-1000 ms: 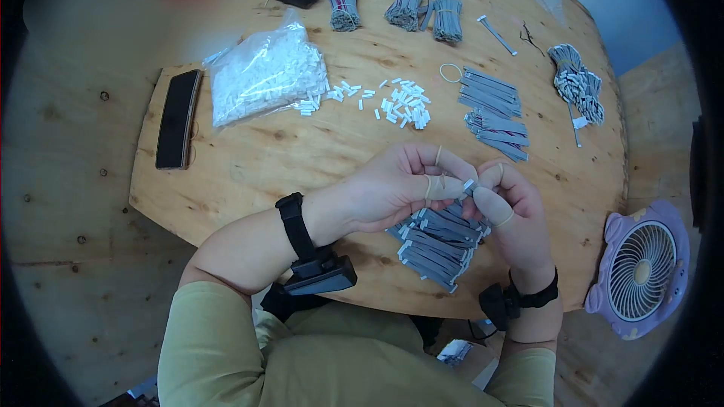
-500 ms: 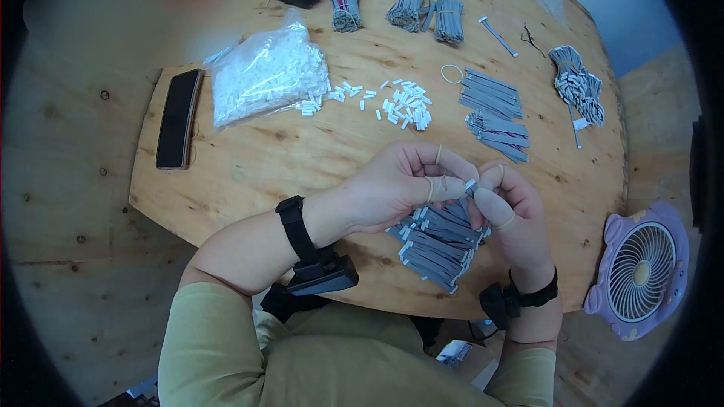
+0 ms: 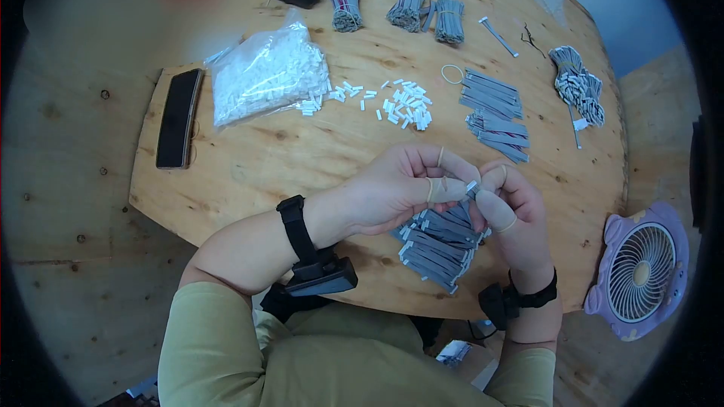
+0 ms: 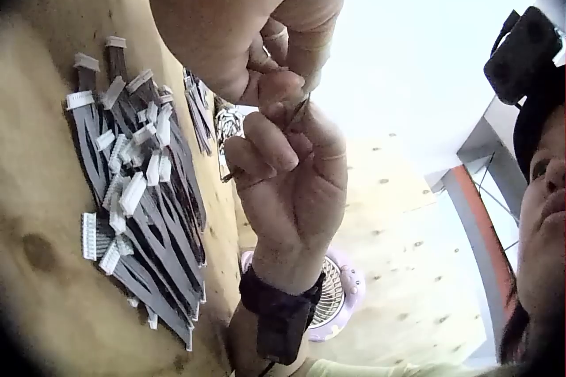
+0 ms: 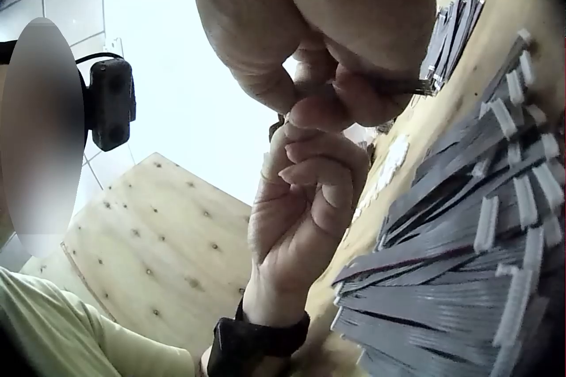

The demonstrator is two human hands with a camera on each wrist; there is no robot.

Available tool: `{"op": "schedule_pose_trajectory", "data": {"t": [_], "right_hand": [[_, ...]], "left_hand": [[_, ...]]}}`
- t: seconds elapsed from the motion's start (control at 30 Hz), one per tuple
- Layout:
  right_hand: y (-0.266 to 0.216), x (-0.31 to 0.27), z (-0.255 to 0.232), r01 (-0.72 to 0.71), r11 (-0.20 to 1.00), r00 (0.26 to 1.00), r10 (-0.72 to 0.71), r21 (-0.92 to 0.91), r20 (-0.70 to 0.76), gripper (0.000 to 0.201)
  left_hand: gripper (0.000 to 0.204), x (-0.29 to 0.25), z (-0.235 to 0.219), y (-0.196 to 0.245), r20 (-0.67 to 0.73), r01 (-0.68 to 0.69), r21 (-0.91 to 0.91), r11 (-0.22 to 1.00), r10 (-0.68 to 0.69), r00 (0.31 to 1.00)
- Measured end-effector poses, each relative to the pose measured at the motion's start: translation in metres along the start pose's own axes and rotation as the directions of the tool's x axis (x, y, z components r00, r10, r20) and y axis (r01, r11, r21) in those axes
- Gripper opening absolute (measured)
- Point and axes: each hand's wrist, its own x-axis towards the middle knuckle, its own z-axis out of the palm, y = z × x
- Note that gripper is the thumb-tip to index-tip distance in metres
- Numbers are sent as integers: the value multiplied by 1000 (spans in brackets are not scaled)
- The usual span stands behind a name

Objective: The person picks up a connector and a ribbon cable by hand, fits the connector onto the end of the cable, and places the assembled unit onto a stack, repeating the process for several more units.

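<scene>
Above the near part of the table, my left hand (image 3: 388, 185) and right hand (image 3: 520, 200) meet at the fingertips, thumbs and fingers in pale finger cots. Between them they pinch a small white connector (image 3: 473, 186) on a grey ribbon cable. One end of that ribbon cable (image 5: 414, 87) sticks out from under my right fingers in the right wrist view; most of it is hidden by the hands. Just below lies a pile of grey ribbon cables with white connectors (image 3: 437, 252), also plain beside the hands in the left wrist view.
Loose white connector housings (image 3: 407, 105) lie mid-table, beside a clear bag of them (image 3: 268, 75). Grey ribbon strips (image 3: 494, 109) and banded bundles (image 3: 449, 21) lie farther back. A phone (image 3: 179, 119) is at left, a cable coil (image 3: 577, 83) at right, and a purple fan (image 3: 641, 271) beyond the edge.
Both hands stay together in the same spot. The connector between the fingertips has shifted very slightly to the right; the things on the table have not moved.
</scene>
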Motion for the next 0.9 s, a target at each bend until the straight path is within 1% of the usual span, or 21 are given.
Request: {"op": "schedule_pose_trajectory", "data": {"t": [0.3,0.5,0.9], "right_hand": [[-1,-1,1,-1,999,1000,2,34,-19,10],[-2,-2,2,10,1000,999,-10,1,-37,10],[-2,-3,3,13,1000,997,-15,-20,-72,9]], "left_hand": [[18,0,0,-1,13,-14,2,1000,14,1000],[18,0,1,-2,-5,-17,0,1000,17,1000],[19,1,-2,-4,-45,-12,63,998,15,999]]}}
